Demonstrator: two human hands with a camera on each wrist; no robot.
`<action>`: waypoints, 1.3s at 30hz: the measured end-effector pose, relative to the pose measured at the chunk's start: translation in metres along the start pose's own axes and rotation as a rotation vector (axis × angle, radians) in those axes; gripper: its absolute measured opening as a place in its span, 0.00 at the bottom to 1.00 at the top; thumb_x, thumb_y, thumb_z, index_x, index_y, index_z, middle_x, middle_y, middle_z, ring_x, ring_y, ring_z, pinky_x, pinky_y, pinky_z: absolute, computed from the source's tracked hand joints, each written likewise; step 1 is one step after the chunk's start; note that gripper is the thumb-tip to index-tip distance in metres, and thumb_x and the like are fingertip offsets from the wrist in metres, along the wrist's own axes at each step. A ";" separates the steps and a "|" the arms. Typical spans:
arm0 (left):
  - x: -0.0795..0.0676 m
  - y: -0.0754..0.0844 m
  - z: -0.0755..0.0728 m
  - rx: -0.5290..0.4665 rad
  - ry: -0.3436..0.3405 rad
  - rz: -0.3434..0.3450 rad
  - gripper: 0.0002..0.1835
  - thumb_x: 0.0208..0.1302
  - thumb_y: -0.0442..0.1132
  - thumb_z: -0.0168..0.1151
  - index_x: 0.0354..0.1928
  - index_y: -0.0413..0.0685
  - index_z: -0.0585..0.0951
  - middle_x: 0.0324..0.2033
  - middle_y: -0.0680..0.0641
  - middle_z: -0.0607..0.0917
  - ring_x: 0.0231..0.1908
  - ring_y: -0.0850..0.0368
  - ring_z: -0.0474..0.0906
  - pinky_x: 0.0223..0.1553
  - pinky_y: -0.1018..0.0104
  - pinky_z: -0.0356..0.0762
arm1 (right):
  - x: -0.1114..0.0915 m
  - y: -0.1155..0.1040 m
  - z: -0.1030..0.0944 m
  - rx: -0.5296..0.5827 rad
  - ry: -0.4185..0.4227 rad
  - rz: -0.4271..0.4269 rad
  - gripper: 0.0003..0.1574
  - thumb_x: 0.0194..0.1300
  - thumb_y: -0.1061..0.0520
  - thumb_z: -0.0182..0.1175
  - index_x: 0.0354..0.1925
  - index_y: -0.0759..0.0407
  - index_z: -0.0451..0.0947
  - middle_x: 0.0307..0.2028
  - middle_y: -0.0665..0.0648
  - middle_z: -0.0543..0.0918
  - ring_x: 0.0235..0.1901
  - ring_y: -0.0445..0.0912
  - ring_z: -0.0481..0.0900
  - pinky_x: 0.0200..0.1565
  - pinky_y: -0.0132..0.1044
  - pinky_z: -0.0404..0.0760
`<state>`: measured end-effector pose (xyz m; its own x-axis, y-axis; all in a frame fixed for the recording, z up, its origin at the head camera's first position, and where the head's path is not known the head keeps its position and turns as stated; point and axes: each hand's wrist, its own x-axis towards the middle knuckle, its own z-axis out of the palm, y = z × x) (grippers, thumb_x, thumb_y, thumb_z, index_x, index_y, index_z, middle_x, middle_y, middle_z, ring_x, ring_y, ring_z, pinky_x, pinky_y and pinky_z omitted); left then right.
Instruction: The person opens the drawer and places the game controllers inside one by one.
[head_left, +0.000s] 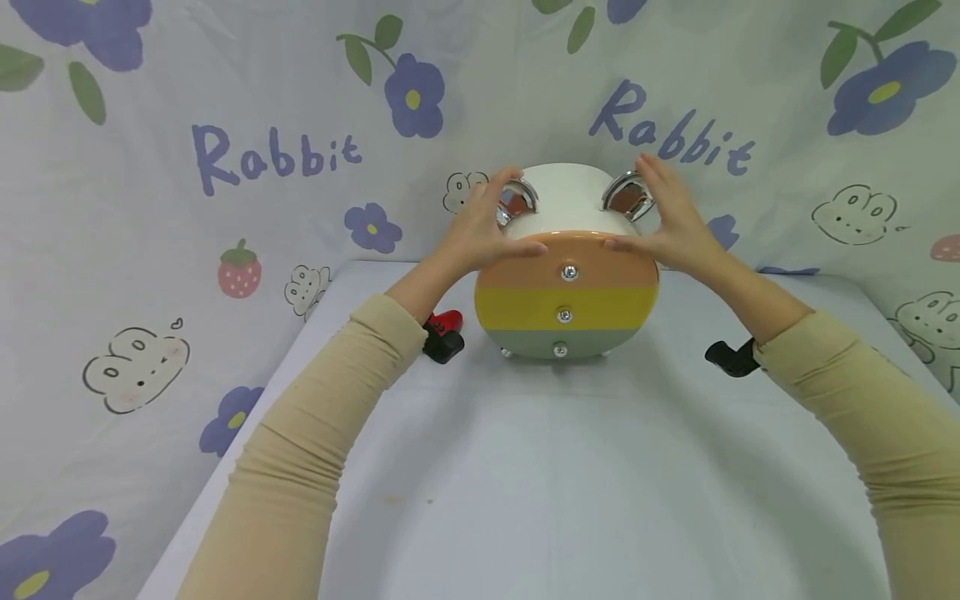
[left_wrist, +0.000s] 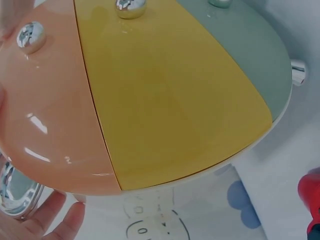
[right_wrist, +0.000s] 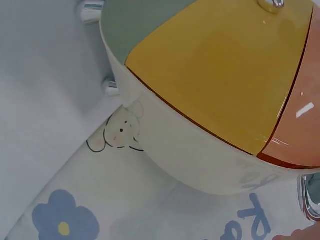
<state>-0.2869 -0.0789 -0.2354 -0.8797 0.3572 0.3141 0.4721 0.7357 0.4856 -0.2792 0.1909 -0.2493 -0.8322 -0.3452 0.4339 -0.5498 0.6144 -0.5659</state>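
Note:
A rounded three-drawer storage box (head_left: 567, 187) stands on the table, white-bodied with orange, yellow and green drawer fronts. Each front has a silver knob, and two silver ear-shaped pieces rise from its top. My left hand (head_left: 483, 227) grips the upper left, fingers around the left ear piece (head_left: 531, 192) and thumb on the front's top edge. On the upper right, my right hand (head_left: 675, 223) holds it likewise by the right ear piece (head_left: 619, 190). All drawers look closed; the yellow drawer front (left_wrist: 170, 90) fills the left wrist view. Short silver feet (right_wrist: 111, 87) support the box.
A small red object (head_left: 448, 320) lies left of the box, partly hidden by a black device (head_left: 444, 345) at my left wrist. Another black device (head_left: 732, 358) sits by my right sleeve. Behind the white table (head_left: 555, 483) hangs a patterned cloth (head_left: 285, 75).

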 end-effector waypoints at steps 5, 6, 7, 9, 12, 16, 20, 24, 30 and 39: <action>-0.001 0.000 0.001 0.002 -0.002 -0.025 0.54 0.37 0.61 0.72 0.67 0.61 0.53 0.53 0.44 0.67 0.50 0.54 0.64 0.48 0.55 0.68 | 0.002 0.001 0.000 0.012 -0.011 0.026 0.68 0.44 0.43 0.71 0.71 0.59 0.42 0.70 0.61 0.44 0.70 0.54 0.36 0.65 0.58 0.38; -0.002 0.000 0.002 -0.003 0.001 -0.026 0.55 0.37 0.61 0.72 0.67 0.62 0.53 0.54 0.44 0.66 0.50 0.54 0.64 0.48 0.55 0.68 | 0.002 0.001 0.000 0.013 -0.007 0.026 0.67 0.44 0.44 0.72 0.71 0.59 0.43 0.70 0.61 0.46 0.70 0.54 0.37 0.65 0.58 0.39; -0.002 0.000 0.003 -0.004 0.006 -0.027 0.55 0.37 0.62 0.72 0.67 0.62 0.52 0.54 0.43 0.66 0.51 0.54 0.64 0.49 0.55 0.68 | 0.002 0.002 0.000 0.015 -0.002 0.025 0.66 0.44 0.45 0.72 0.70 0.60 0.44 0.70 0.62 0.47 0.69 0.55 0.38 0.65 0.58 0.39; -0.003 -0.001 0.005 -0.013 0.018 -0.030 0.57 0.37 0.62 0.72 0.68 0.63 0.51 0.56 0.43 0.65 0.52 0.53 0.63 0.50 0.55 0.68 | 0.003 0.005 0.001 0.023 0.007 0.019 0.64 0.44 0.47 0.72 0.69 0.61 0.46 0.69 0.62 0.49 0.69 0.55 0.40 0.65 0.58 0.40; -0.005 -0.003 0.010 -0.035 0.039 -0.037 0.59 0.37 0.63 0.71 0.70 0.65 0.47 0.60 0.43 0.62 0.55 0.52 0.63 0.53 0.54 0.67 | 0.003 0.008 0.002 0.041 0.015 0.012 0.63 0.43 0.50 0.73 0.69 0.61 0.48 0.69 0.63 0.50 0.68 0.55 0.42 0.65 0.57 0.41; -0.012 -0.008 0.017 -0.054 0.081 -0.019 0.59 0.41 0.60 0.71 0.71 0.62 0.43 0.62 0.42 0.59 0.56 0.50 0.63 0.55 0.53 0.66 | 0.003 0.009 0.003 0.065 0.008 0.005 0.62 0.43 0.51 0.73 0.68 0.61 0.48 0.68 0.62 0.50 0.68 0.55 0.43 0.65 0.57 0.42; -0.028 -0.016 0.029 -0.139 0.090 -0.010 0.57 0.46 0.56 0.69 0.72 0.60 0.43 0.65 0.45 0.57 0.62 0.52 0.58 0.60 0.53 0.60 | 0.004 0.008 0.003 0.074 0.003 0.003 0.61 0.44 0.53 0.72 0.68 0.61 0.48 0.68 0.62 0.51 0.68 0.55 0.44 0.65 0.57 0.43; -0.046 -0.023 0.046 -0.296 0.124 -0.039 0.53 0.50 0.52 0.68 0.71 0.58 0.44 0.69 0.49 0.53 0.66 0.55 0.53 0.64 0.53 0.55 | 0.003 0.007 0.002 0.069 -0.002 0.015 0.61 0.45 0.53 0.72 0.69 0.60 0.47 0.68 0.62 0.50 0.68 0.55 0.44 0.65 0.57 0.43; -0.074 -0.028 0.070 -0.507 0.364 -0.023 0.39 0.56 0.43 0.65 0.66 0.44 0.58 0.64 0.46 0.62 0.65 0.57 0.57 0.64 0.61 0.56 | 0.002 0.008 0.001 0.066 -0.001 0.026 0.61 0.45 0.53 0.71 0.69 0.60 0.46 0.69 0.61 0.50 0.68 0.54 0.44 0.65 0.56 0.43; -0.108 -0.019 0.110 -0.446 0.537 0.055 0.21 0.58 0.35 0.61 0.52 0.37 0.69 0.46 0.39 0.71 0.48 0.48 0.65 0.46 0.53 0.66 | 0.003 0.008 0.002 0.071 0.006 0.021 0.61 0.44 0.54 0.72 0.69 0.60 0.47 0.69 0.61 0.50 0.69 0.54 0.44 0.65 0.55 0.44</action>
<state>-0.2067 -0.0679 -0.3684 -0.7576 -0.0312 0.6520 0.5950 0.3776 0.7095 -0.2864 0.1929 -0.2541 -0.8434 -0.3282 0.4253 -0.5359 0.5700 -0.6228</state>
